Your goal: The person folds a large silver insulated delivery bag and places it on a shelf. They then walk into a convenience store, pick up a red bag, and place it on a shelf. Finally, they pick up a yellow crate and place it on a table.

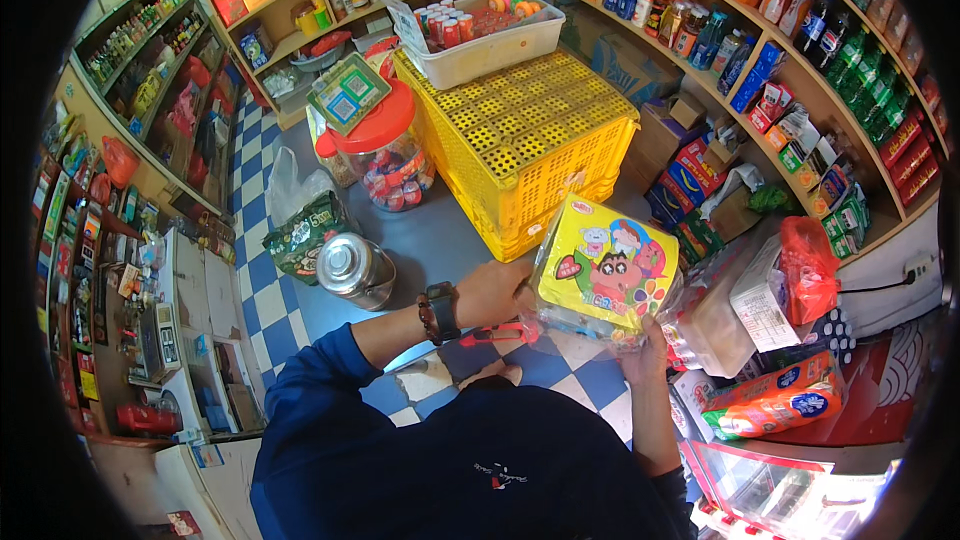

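Note:
A square candy box (592,262) with clear sides and a yellow cartoon lid is held up in front of me, tilted. My left hand (495,292), with a dark watch and beaded bracelet at the wrist, grips its left side, the fingertips partly hidden. At the lower right corner, my right hand (649,349) supports the box with the thumb on its edge. Loose clear wrap hangs around the box. Just below my left hand is a red tool (499,334), perhaps scissors; whether I hold it cannot be told.
A yellow plastic crate (525,142) on the grey table bears a white bin (487,49) of cans. Left of it stand a red-lidded candy jar (390,157), a metal canister (354,270) and a green bag (311,236). Stocked shelves (690,67) curve around; packages (780,397) crowd my right.

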Action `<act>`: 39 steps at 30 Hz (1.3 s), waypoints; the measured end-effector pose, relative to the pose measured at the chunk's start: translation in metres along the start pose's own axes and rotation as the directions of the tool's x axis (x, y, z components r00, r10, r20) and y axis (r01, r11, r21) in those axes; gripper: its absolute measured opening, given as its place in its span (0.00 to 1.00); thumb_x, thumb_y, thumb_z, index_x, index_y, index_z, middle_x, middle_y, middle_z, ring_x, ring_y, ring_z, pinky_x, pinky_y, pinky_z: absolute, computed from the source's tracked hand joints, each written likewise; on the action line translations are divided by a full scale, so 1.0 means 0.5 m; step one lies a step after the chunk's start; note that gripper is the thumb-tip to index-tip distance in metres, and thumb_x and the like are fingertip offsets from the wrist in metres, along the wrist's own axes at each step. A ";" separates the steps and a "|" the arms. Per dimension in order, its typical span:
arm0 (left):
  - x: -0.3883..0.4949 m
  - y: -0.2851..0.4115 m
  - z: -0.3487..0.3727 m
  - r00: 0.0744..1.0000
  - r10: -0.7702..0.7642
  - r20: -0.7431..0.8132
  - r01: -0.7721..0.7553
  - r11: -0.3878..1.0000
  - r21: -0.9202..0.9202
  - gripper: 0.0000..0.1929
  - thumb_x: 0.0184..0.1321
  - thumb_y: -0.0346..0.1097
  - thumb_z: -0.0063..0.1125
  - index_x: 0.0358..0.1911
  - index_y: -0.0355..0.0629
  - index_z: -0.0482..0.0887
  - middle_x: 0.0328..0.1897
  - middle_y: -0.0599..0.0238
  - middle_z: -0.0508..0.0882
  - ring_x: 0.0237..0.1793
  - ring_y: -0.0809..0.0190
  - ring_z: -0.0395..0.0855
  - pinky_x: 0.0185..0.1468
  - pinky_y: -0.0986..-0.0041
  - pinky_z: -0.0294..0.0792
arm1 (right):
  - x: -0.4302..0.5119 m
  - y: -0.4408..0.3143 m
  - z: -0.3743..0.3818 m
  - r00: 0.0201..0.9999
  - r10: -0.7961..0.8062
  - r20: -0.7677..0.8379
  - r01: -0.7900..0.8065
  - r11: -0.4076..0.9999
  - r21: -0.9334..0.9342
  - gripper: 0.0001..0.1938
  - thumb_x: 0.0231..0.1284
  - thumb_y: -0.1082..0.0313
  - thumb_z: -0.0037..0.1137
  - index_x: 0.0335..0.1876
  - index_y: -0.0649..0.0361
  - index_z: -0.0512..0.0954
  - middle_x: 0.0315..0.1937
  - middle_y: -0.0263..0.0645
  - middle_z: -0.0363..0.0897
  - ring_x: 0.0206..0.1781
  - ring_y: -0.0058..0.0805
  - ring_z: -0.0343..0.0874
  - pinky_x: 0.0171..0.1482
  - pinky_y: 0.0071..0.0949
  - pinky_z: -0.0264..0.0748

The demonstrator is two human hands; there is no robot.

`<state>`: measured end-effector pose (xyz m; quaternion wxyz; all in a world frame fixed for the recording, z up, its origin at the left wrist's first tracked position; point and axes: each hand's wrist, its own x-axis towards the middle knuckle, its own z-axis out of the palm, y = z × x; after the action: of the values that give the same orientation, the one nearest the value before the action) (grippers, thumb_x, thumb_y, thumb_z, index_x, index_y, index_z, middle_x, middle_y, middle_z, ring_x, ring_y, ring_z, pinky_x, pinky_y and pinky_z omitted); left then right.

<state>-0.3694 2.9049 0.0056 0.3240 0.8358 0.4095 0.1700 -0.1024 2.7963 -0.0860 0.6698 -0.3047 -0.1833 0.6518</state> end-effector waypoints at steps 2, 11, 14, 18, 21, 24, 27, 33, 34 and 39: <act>0.002 -0.005 0.010 0.999 0.013 0.042 -0.012 1.000 -0.012 0.12 0.53 0.39 0.51 0.31 0.36 0.77 0.26 0.44 0.81 0.29 0.41 0.80 0.33 0.56 0.72 | -0.018 0.014 -0.003 0.997 -0.035 -0.064 0.035 0.999 0.010 0.30 0.57 0.61 0.55 0.64 0.59 0.61 0.60 0.39 0.69 0.62 0.36 0.70 0.64 0.40 0.66; 0.100 -0.012 -0.039 0.944 0.164 0.285 0.010 0.852 -0.524 0.14 0.59 0.41 0.54 0.44 0.42 0.74 0.33 0.63 0.79 0.31 0.59 0.80 0.33 0.67 0.72 | -0.061 -0.004 -0.079 0.966 -0.184 -0.180 0.192 0.981 0.029 0.37 0.56 0.44 0.54 0.66 0.60 0.60 0.60 0.45 0.69 0.59 0.45 0.71 0.57 0.49 0.71; 0.205 -0.127 -0.121 0.996 0.083 -0.044 -0.081 0.519 -0.851 0.17 0.61 0.39 0.52 0.53 0.46 0.70 0.44 0.69 0.75 0.40 0.65 0.78 0.37 0.67 0.74 | -0.084 -0.038 -0.064 0.933 -0.247 -0.260 0.272 0.960 0.064 0.32 0.55 0.51 0.56 0.63 0.60 0.64 0.55 0.40 0.74 0.51 0.35 0.78 0.47 0.34 0.79; 0.361 -0.279 -0.318 0.599 -0.551 -0.581 -0.199 0.601 -0.774 0.24 0.57 0.36 0.59 0.55 0.40 0.64 0.49 0.55 0.74 0.43 0.56 0.78 0.33 0.63 0.77 | -0.122 -0.074 -0.024 0.885 -0.349 -0.309 0.372 0.928 0.016 0.31 0.54 0.50 0.58 0.60 0.61 0.66 0.51 0.39 0.77 0.48 0.33 0.79 0.45 0.32 0.79; 0.413 -0.346 -0.421 0.706 -0.602 -0.373 -0.132 0.406 -0.904 0.27 0.59 0.39 0.55 0.61 0.46 0.60 0.59 0.51 0.68 0.57 0.47 0.69 0.50 0.47 0.71 | -0.143 -0.080 -0.032 0.844 -0.393 -0.365 0.429 0.903 0.019 0.32 0.53 0.52 0.58 0.61 0.61 0.66 0.52 0.40 0.76 0.49 0.35 0.78 0.52 0.35 0.75; 0.471 -0.353 -0.450 0.663 -0.724 -0.191 -0.115 0.154 -0.981 0.27 0.61 0.39 0.52 0.63 0.50 0.59 0.62 0.51 0.66 0.62 0.41 0.63 0.57 0.43 0.65 | -0.163 -0.081 -0.023 0.838 -0.425 -0.343 0.466 0.884 0.042 0.33 0.53 0.54 0.57 0.63 0.62 0.64 0.55 0.41 0.74 0.54 0.37 0.74 0.58 0.38 0.70; 0.526 -0.380 -0.449 0.624 -0.780 -0.047 -0.142 -0.054 -0.988 0.25 0.62 0.37 0.48 0.63 0.50 0.60 0.65 0.51 0.63 0.64 0.36 0.60 0.61 0.39 0.60 | -0.208 -0.070 -0.090 0.851 -0.381 -0.362 0.437 0.896 0.082 0.35 0.52 0.53 0.58 0.65 0.62 0.62 0.58 0.41 0.72 0.58 0.38 0.71 0.60 0.40 0.68; 0.577 -0.459 -0.457 0.682 -0.725 -0.096 -0.267 -0.124 -0.956 0.26 0.62 0.23 0.30 0.65 0.47 0.52 0.69 0.47 0.57 0.64 0.30 0.59 0.64 0.32 0.55 | -0.251 -0.060 -0.051 0.847 -0.409 -0.341 0.444 0.896 0.029 0.31 0.54 0.50 0.57 0.61 0.60 0.67 0.54 0.37 0.75 0.56 0.36 0.73 0.61 0.38 0.68; 0.578 -0.458 -0.455 0.710 -0.701 -0.066 -0.279 -0.194 -0.940 0.25 0.61 0.23 0.30 0.63 0.46 0.54 0.68 0.44 0.58 0.62 0.30 0.63 0.63 0.34 0.57 | -0.256 -0.059 -0.048 0.846 -0.408 -0.343 0.441 0.897 0.020 0.31 0.54 0.50 0.57 0.61 0.60 0.67 0.54 0.37 0.75 0.56 0.37 0.73 0.61 0.38 0.68; 0.553 -0.417 -0.467 0.732 -0.679 -0.059 -0.331 -0.280 -0.901 0.25 0.59 0.20 0.30 0.62 0.39 0.52 0.65 0.38 0.57 0.63 0.27 0.59 0.62 0.37 0.64 | -0.286 -0.036 -0.110 0.821 -0.440 -0.365 0.471 0.882 -0.004 0.34 0.54 0.43 0.57 0.62 0.59 0.67 0.57 0.39 0.74 0.58 0.37 0.72 0.62 0.41 0.67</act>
<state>-0.4497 3.3131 0.0398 0.7136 0.0442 0.3224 0.6204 -0.0650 2.6466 -0.0936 0.8403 -0.3356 -0.0985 0.4142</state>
